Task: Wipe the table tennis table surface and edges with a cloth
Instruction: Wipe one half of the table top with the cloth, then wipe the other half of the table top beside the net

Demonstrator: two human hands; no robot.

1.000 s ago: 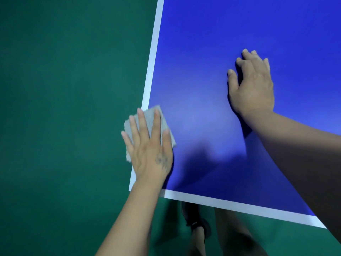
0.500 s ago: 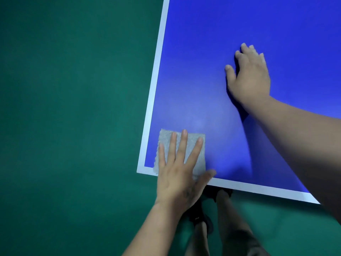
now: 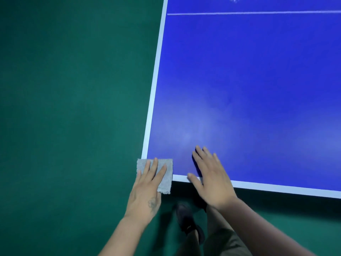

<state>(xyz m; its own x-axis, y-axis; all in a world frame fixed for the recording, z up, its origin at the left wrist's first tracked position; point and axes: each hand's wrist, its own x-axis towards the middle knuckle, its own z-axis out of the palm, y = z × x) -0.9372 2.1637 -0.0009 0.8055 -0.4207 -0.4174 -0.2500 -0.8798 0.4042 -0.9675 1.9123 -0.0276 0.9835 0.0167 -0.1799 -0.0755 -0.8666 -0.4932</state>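
Your left hand (image 3: 147, 187) lies flat on the grey cloth (image 3: 163, 179), fingers straight and spread, pressing it down rather than gripping it; that flat press looks chosen to keep the whole pad in contact as it slides. The cloth sits right over the near-left corner of the bench (image 3: 249, 89), at about 7 o'clock in the view, with its lower edge hanging past the white border (image 3: 154, 89) and off the corner, which suits wiping the edge as well as the top. Your right hand (image 3: 212, 180) is just beside it, toward 3 o'clock from the cloth, palm down with fingers straight and holding nothing, its thumb resting on the near white stripe; judged from its placing, it steadies you while you lean in. The cloth looks nubbly and soft, a small squarish piece with slightly ragged edges. The bench top is smooth, matte blue, with a pale sheen at about 12 o'clock from your hands, and a thin white line (image 3: 258, 12) crosses it far away. Below the edge, a dark shoe (image 3: 186, 220) stands on the plain green floor (image 3: 73, 108).
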